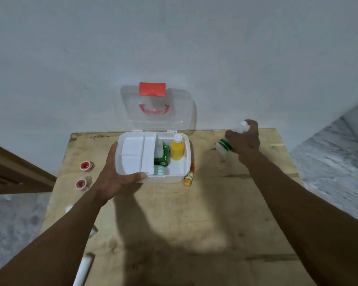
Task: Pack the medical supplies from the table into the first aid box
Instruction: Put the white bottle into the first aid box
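Left hand grips the front-left corner of the open white plastic first aid box, thumb on its rim. Right hand holds a white plastic bottle with green bands, fingers curled round it, above the plywood table.

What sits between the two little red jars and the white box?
The person's left hand, holding the near-left corner of the box, as the head view shows.

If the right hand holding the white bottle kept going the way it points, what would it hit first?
Probably the wall behind the table. The right hand, gripping the white bottle, points away and slightly left, seemingly passing right of the open lid, though depth is unclear.
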`<state>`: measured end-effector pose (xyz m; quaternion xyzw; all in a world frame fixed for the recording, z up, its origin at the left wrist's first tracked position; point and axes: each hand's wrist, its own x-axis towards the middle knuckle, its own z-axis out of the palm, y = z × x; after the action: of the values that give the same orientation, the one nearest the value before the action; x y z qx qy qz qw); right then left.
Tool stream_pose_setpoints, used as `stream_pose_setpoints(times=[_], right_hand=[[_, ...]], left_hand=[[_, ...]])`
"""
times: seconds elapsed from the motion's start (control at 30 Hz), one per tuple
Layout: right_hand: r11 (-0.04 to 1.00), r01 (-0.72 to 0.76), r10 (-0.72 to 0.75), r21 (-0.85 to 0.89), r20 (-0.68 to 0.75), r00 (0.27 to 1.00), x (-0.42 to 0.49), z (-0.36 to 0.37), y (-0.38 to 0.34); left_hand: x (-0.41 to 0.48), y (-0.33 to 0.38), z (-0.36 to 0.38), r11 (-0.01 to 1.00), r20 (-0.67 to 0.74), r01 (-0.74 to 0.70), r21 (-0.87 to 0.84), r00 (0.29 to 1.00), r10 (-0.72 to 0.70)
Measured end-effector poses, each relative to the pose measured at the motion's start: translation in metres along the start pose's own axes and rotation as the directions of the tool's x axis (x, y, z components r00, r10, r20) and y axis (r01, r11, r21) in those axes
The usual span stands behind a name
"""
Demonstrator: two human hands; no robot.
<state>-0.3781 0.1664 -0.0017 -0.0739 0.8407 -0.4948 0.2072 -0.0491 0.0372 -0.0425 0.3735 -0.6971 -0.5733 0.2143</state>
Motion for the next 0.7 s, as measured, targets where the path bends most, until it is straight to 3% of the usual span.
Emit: stream_pose_setpoints(times=[0.23, 0.43, 0.5, 0.6, 0.7], right_hand=[[0.907, 0.406, -0.412, 0.108, 0.039, 0.910, -0.095, 0.014, -0.021], [0.716, 0.692, -0.678, -0.091, 0.141, 0.721, -0.143, 0.047, -0.005], [0.669, 0.732, -0.710, -0.133, 0.177, 0.681, -0.142, 0.057, 0.004], [0.653, 0.721, -0.691, -0.233, 0.207, 0.693, -0.133, 0.067, 0.018], [0.566, 0.745, -0.712, -0.354, 0.246, 0.658, -0.124, 0.073, 0.032]], left_hand=[[0.001, -0.010, 0.000, 0.996, -0.031, -0.072, -0.061, 0.997, 0.070], [0.000, -0.017, -0.002, 0.997, -0.060, -0.054, -0.046, 0.997, 0.051], [0.000, -0.018, -0.003, 0.997, -0.066, -0.065, -0.040, 0.996, 0.062], [0.001, -0.018, -0.001, 0.997, -0.069, -0.079, -0.023, 0.995, 0.077], [0.002, -0.015, -0.002, 0.996, -0.073, -0.086, -0.015, 0.994, 0.085]])
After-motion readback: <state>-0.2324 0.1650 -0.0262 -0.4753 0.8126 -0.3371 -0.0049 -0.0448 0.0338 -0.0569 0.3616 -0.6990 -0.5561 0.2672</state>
